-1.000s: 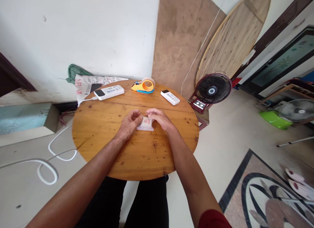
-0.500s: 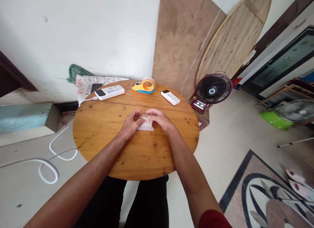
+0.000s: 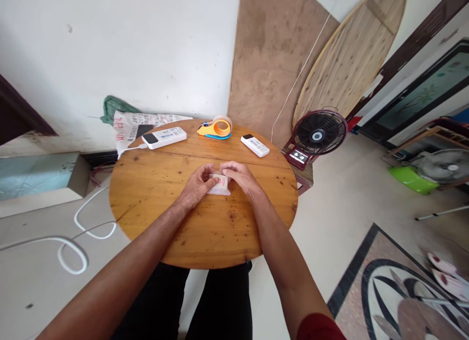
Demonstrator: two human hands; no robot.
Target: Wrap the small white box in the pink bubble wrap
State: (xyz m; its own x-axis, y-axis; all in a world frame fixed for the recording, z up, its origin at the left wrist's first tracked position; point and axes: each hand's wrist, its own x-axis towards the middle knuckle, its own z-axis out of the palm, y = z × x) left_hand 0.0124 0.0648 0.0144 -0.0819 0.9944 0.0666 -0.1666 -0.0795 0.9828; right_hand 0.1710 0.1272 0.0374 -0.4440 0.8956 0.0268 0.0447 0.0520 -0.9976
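Note:
A small whitish packet with red print point(image 3: 221, 186), with a clear plastic-looking edge along its near side, lies on the round wooden table point(image 3: 205, 232). From its left side, my left hand point(image 3: 201, 181) grips it, thumb pressed on top. My right hand point(image 3: 240, 175) is at its far right corner, fingers curled together as if pinching; a clear bit of film seems to stand up there, though what lies between the fingertips is hidden.
At the table's far side are a white power bank point(image 3: 166, 137) with a cable plugged in, an orange and blue tape dispenser point(image 3: 216, 128), and a second white power bank point(image 3: 255, 145). A dark red fan point(image 3: 317, 135) stands just beyond the right edge.
My right thumb and fingers have drawn together and lifted slightly at the packet's far edge. My left hand keeps its grip, having shifted barely.

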